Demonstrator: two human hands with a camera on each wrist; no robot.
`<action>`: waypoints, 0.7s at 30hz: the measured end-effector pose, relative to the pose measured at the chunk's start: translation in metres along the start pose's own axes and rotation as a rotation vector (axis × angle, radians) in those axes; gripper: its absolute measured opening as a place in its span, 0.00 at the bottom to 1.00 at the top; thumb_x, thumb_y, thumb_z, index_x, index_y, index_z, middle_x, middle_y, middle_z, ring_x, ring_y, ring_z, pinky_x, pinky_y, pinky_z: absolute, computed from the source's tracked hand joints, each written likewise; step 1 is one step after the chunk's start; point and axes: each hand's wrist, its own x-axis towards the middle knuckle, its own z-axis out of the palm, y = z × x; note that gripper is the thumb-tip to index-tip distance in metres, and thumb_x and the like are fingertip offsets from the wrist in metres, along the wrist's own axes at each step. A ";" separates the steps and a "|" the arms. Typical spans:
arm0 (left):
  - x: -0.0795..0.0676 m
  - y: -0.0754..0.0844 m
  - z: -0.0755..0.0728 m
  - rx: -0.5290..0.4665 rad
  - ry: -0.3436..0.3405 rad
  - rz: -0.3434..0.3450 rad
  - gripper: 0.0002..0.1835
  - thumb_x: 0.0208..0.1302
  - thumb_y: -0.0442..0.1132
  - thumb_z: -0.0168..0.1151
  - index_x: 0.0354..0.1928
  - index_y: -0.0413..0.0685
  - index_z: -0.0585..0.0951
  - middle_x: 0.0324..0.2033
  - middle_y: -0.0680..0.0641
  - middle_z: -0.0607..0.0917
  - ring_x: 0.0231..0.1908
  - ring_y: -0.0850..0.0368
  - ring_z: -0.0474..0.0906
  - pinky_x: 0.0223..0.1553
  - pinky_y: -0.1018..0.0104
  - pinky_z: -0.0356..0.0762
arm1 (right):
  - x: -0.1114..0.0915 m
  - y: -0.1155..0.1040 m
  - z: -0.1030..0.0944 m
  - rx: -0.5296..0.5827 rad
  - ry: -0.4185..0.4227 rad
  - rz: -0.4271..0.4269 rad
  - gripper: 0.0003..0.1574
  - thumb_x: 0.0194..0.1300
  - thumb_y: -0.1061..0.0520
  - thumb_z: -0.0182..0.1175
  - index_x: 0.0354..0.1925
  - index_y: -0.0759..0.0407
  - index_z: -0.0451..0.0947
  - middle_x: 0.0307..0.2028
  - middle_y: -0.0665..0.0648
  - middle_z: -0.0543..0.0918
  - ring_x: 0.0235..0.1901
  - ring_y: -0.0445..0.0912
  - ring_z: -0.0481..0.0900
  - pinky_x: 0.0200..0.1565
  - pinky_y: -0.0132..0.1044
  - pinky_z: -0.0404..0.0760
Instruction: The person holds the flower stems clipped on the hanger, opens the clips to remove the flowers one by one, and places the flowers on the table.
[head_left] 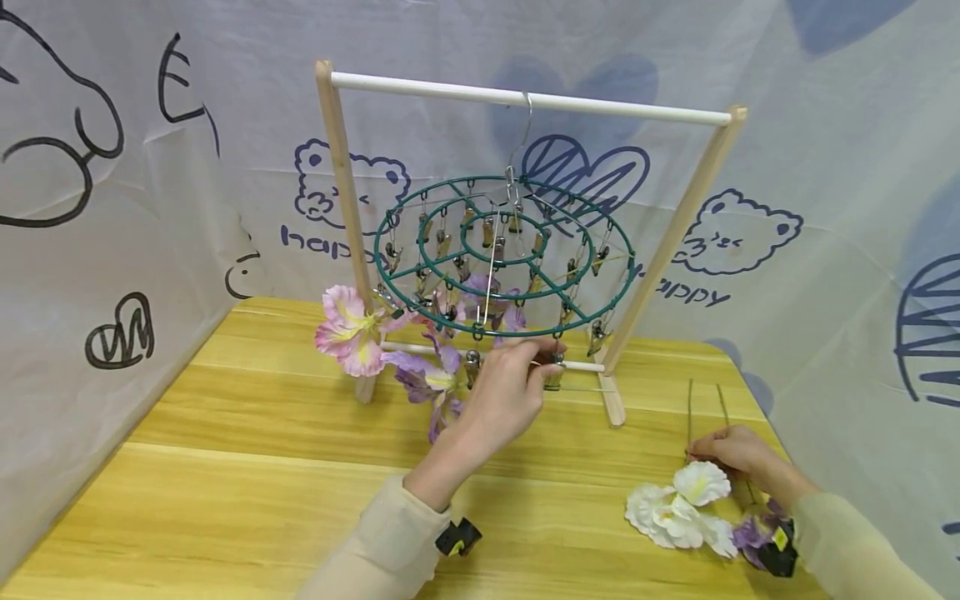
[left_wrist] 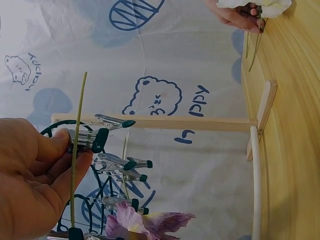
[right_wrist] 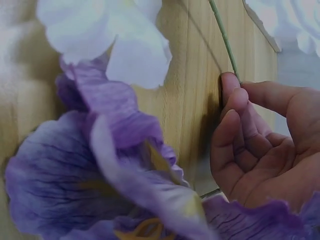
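Observation:
A round green clip hanger [head_left: 420,310] with several dangling metal clips hangs in front of me. My left hand [head_left: 504,392] is at its near rim, fingers and thumb pinching one metal clip [left_wrist: 86,137] with dark green tips. A thin green stem [left_wrist: 82,100] crosses in front of that clip in the left wrist view. Pink [head_left: 348,329] and purple [head_left: 427,377] artificial flowers hang at the hanger's left. At the table's right side my right hand [head_left: 742,457] pinches a green flower stem [right_wrist: 224,40] between thumb and fingertips. White [head_left: 678,510] and purple [head_left: 753,533] blooms lie below it.
The hanger's hook sits on a white rod [head_left: 435,90] between two wooden posts [head_left: 671,242]. The stand's feet [head_left: 612,404] rest on a wood-grain table [head_left: 225,492]. Behind and beside it hangs a white cloth [head_left: 247,100] with blue and black drawings.

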 end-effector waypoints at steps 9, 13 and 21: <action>-0.001 0.000 0.000 -0.007 0.005 0.007 0.13 0.74 0.32 0.63 0.56 0.35 0.84 0.48 0.43 0.89 0.47 0.51 0.84 0.48 0.64 0.84 | -0.001 -0.001 0.002 -0.001 0.014 0.056 0.15 0.74 0.58 0.60 0.36 0.66 0.89 0.25 0.49 0.89 0.21 0.37 0.81 0.25 0.30 0.80; -0.001 0.000 0.000 -0.021 0.000 -0.005 0.14 0.74 0.32 0.63 0.57 0.35 0.83 0.49 0.43 0.89 0.47 0.51 0.84 0.47 0.66 0.84 | -0.002 -0.001 0.002 -0.028 0.023 0.060 0.15 0.73 0.56 0.62 0.34 0.64 0.89 0.25 0.48 0.89 0.22 0.37 0.80 0.25 0.30 0.80; -0.002 0.002 0.000 -0.055 -0.005 -0.016 0.14 0.73 0.31 0.63 0.57 0.35 0.82 0.51 0.42 0.88 0.50 0.50 0.83 0.49 0.72 0.84 | -0.005 0.000 -0.002 0.004 0.008 0.043 0.16 0.75 0.56 0.60 0.37 0.66 0.88 0.27 0.47 0.89 0.28 0.37 0.84 0.31 0.32 0.84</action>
